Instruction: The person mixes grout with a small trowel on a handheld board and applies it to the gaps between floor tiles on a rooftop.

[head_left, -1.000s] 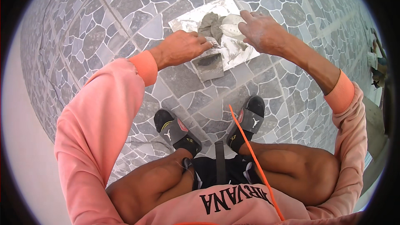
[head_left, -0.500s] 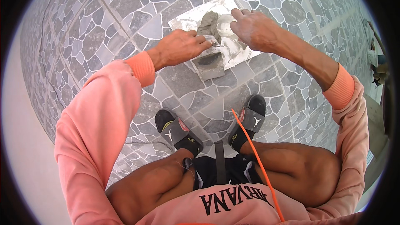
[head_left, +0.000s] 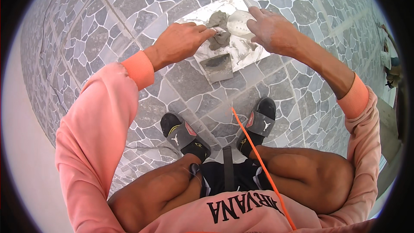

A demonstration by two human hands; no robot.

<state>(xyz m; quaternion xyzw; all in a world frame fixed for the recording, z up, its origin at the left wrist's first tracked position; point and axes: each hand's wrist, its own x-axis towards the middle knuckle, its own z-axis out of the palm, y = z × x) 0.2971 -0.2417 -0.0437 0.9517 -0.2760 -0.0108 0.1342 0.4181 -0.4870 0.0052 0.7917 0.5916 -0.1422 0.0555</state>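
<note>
My left hand (head_left: 179,41) is closed in a pinch on a small, thin, pale tool, perhaps a scraper; its exact kind is unclear. The tool's tip is at the soft grey mortar (head_left: 219,42), heaped on a smeared white board (head_left: 252,55). In my right hand (head_left: 274,31) is a white rounded piece with small dots (head_left: 238,23), tilted beside the heap. Fingers and thumb grip its right edge. A square grey piece with a dark patch (head_left: 217,70) overlaps the board's near edge.
Stone-patterned tiles (head_left: 185,80) cover the floor around the board. My sandalled feet (head_left: 184,133) stand on the near side, and an orange cord (head_left: 258,151) hangs between my legs. Various objects (head_left: 391,71) are at the far right edge.
My left hand has moved farther from me and a little left, up to the mortar. My right hand has shifted slightly right and nearer, and the white piece has turned to show its dotted surface.
</note>
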